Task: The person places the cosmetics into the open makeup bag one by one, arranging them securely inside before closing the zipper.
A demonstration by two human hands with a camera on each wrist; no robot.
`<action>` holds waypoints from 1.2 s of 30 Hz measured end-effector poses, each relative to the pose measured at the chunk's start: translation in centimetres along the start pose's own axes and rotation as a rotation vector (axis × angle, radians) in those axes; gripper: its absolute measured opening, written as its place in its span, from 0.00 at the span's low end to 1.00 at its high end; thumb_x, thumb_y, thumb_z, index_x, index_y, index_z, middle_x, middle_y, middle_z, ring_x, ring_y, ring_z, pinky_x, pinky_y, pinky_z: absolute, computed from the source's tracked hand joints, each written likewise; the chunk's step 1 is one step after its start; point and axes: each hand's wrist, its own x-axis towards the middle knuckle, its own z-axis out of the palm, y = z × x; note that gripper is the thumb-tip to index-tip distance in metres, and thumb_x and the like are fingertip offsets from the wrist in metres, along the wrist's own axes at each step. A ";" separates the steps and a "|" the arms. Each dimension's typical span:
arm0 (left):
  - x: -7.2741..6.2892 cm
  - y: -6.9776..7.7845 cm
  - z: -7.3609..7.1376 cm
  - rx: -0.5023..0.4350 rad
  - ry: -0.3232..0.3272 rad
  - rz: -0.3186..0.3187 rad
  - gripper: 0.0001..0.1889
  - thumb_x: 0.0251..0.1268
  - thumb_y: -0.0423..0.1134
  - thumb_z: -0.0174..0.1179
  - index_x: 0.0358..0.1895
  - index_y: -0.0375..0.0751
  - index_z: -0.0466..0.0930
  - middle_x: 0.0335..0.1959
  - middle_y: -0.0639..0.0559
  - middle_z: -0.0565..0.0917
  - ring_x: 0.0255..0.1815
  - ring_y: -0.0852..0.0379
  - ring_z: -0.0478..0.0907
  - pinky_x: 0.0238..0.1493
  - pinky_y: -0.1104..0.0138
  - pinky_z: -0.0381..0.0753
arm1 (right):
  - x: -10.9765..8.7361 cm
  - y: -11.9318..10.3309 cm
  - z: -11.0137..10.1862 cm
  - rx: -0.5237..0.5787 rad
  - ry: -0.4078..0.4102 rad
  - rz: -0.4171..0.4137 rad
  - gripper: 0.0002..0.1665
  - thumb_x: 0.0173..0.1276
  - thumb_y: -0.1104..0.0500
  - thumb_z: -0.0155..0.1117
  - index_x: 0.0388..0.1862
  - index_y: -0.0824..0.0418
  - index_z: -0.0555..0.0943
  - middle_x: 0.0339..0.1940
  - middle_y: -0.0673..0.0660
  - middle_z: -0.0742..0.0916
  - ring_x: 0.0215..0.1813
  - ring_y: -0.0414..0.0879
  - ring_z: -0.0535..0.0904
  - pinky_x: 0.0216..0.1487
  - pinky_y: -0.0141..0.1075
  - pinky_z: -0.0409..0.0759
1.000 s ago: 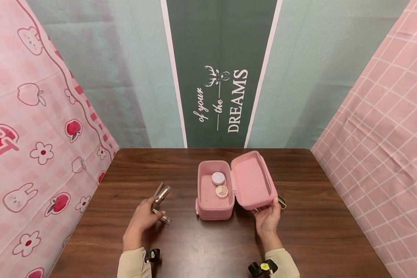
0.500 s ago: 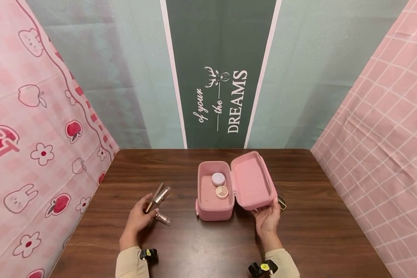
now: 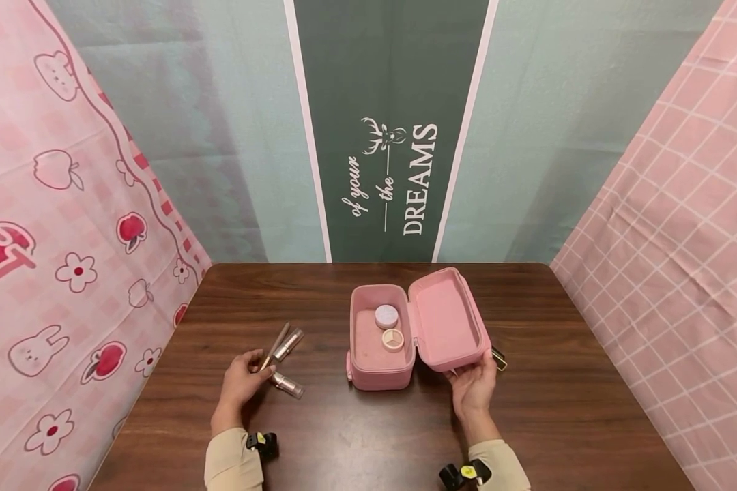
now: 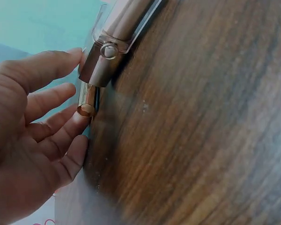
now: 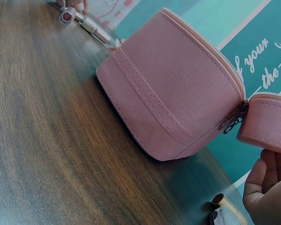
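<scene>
The pink case (image 3: pixel 368 346) stands open on the table (image 3: pixel 356 443), a pale jar (image 3: pixel 386 316) and round palette (image 3: pixel 393 339) inside. At its four o'clock, the right hand (image 3: pixel 474 394) grips the lid (image 3: pixel 447 320). Towards nine, the left hand (image 3: pixel 241 383) curves its fingers beside a slim pencil (image 3: pixel 278 340) and two tubes (image 3: pixel 290 387); from here I can't tell whether it pinches any

This is a little nook; home or shop, I cannot tell. Round a brown table (image 3: pixel 565 423) hang a bunny cloth (image 3: pixel 31 245) on the left, a green cloth (image 3: pixel 393 82) at the far side and a checked cloth (image 3: pixel 675 232) on the right.
</scene>
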 end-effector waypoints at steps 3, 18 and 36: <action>0.2 -0.2 0.0 0.010 0.007 -0.014 0.24 0.55 0.37 0.64 0.53 0.26 0.73 0.45 0.35 0.77 0.40 0.45 0.76 0.41 0.57 0.72 | 0.0 0.0 0.1 -0.003 -0.003 -0.005 0.27 0.70 0.35 0.32 0.54 0.51 0.65 0.42 0.50 0.76 0.40 0.42 0.75 0.39 0.37 0.69; 0.3 -1.2 1.0 0.085 0.181 0.024 0.18 0.47 0.37 0.70 0.42 0.31 0.83 0.36 0.36 0.78 0.37 0.41 0.74 0.42 0.51 0.68 | 0.0 -0.1 0.1 -0.001 0.024 0.018 0.27 0.71 0.36 0.30 0.55 0.50 0.65 0.42 0.50 0.76 0.40 0.42 0.75 0.40 0.37 0.69; 0.3 -0.5 1.0 0.103 0.165 -0.129 0.13 0.51 0.40 0.68 0.38 0.37 0.86 0.43 0.36 0.77 0.48 0.35 0.71 0.47 0.48 0.67 | -0.1 0.0 0.0 -0.012 -0.025 -0.017 0.26 0.71 0.36 0.31 0.54 0.49 0.66 0.42 0.50 0.77 0.40 0.42 0.75 0.40 0.38 0.69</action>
